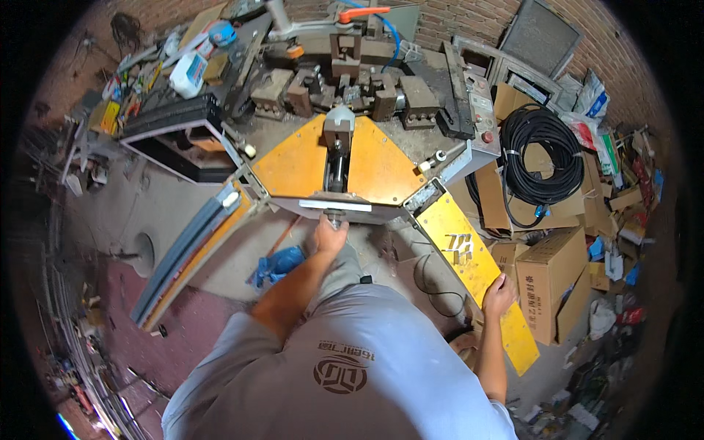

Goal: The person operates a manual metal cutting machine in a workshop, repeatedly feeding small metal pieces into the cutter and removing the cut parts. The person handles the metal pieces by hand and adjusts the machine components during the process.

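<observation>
Left hand [330, 236]: closed around the knob [335, 215] under the machine's front edge, turning or steadying it.
Right hand [499, 293]: gripping the edge of the yellow side wing [469, 253], bracing.

Person: pale grey short-sleeved cotton T-shirt [345, 367] with dark brown round printed emblem on chest; grey-green trousers [343, 273]; bare forearms, no gloves.

The machine's worktop [293, 165] is metal painted orange, smooth but dusty and scratched. The long yellow arm [480, 282] is painted metal too, matt and worn. The knob [334, 215] under the front edge looks like dull grey metal. The boxes [557, 282] are rough brown cardboard. The coiled cable [539, 161] is black, smooth rubber or plastic. The floor [132, 213] is rough grey concrete. The shirt [352, 367] is soft grey cloth.
</observation>
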`<state>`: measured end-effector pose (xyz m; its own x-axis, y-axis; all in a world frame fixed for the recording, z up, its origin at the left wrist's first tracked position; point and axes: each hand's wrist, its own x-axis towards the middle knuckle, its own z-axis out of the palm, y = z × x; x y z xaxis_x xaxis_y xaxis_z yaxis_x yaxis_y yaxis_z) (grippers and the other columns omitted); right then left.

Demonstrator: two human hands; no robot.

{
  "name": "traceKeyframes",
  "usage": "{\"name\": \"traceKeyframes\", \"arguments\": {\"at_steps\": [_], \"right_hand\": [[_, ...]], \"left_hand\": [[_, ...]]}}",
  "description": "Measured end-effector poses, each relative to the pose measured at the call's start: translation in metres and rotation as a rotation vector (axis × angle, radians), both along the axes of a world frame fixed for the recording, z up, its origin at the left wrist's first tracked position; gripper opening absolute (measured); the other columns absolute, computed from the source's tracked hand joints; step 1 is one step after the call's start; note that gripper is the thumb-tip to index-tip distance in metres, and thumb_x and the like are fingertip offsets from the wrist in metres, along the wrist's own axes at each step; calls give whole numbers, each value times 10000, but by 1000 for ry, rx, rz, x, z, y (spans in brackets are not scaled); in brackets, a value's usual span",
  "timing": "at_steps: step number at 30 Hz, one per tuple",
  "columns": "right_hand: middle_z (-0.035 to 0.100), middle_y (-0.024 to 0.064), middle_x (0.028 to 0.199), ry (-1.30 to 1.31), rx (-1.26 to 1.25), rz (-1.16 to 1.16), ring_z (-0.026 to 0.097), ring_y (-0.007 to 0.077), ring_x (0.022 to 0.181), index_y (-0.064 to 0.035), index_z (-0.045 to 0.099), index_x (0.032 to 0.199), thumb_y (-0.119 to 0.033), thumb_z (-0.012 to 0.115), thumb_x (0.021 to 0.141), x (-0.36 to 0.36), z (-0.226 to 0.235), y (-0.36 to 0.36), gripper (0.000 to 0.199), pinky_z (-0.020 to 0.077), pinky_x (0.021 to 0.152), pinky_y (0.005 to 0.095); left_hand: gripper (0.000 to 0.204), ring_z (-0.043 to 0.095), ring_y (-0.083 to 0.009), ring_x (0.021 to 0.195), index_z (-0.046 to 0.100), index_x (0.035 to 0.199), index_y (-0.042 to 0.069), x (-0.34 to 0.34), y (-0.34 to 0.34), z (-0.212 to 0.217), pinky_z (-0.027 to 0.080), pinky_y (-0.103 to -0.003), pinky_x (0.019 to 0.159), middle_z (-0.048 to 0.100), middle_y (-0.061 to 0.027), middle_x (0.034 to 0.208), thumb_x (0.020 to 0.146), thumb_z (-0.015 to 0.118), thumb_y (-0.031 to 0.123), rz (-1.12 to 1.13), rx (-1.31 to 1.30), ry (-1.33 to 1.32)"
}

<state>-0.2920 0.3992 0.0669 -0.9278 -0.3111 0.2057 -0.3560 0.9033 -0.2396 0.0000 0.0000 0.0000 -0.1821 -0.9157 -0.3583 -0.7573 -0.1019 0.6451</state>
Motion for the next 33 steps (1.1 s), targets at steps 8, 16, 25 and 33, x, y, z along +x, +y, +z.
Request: {"name": "traceKeyframes", "arguments": {"at_steps": [8,16,25,33], "right_hand": [[666,241,948,92,72,68,592,444,921,20,696,985,-286,497,1020,-9,7,5,367,435,845,534],[655,253,939,107,52,65,583,450,926,33,675,950,-303,490,1024,-7,10,2,390,428,857,538],[651,263,945,102,46,57,570,462,935,37,669,960,-312,493,1024,-5,12,1,396,422,883,531],[669,200,943,58,83,37,584,419,922,-3,700,986,-293,497,1013,-10,7,8,355,426,868,516]], "left_hand": [[290,573,-244,627,610,918,66,13,-6,-53,529,-430,727,590,-77,674,794,670,320,275,775,925],[300,595,-224,693,634,941,85,3,7,-23,543,-389,729,628,-67,789,800,689,345,196,384,396],[193,401,-130,549,554,788,160,9,-5,-48,352,-312,562,457,31,624,842,674,302,354,1162,1109],[257,499,-143,588,570,816,124,5,0,-39,438,-376,601,520,4,633,805,713,337,327,734,744]]}}
